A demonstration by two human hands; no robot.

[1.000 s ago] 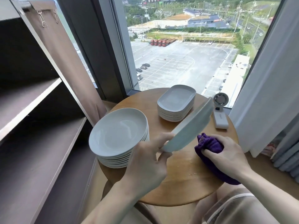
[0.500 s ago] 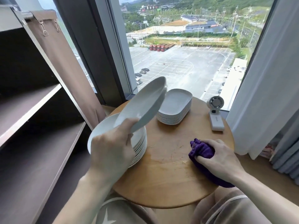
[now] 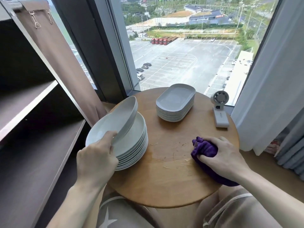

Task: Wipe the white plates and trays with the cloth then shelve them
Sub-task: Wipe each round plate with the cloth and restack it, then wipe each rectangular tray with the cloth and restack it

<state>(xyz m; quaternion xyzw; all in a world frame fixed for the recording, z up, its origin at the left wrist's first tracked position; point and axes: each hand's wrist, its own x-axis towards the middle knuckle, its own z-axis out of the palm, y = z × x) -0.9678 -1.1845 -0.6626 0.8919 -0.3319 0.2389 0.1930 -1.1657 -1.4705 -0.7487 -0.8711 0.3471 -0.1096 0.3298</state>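
Note:
My left hand grips the near rim of one white round plate, tilted up over the stack of round plates on the left of the round wooden table. A stack of white oblong trays stands at the table's far side. My right hand holds a bunched purple cloth down on the table's right part.
A dark shelf unit with bare boards stands to the left, a brown curtain beside it. A small white fan sits at the table's far right. White curtain hangs on the right; window behind.
The left hand carried the tilted plate from the table's middle leftward and lowered it over the round stack. The right hand stayed on the cloth.

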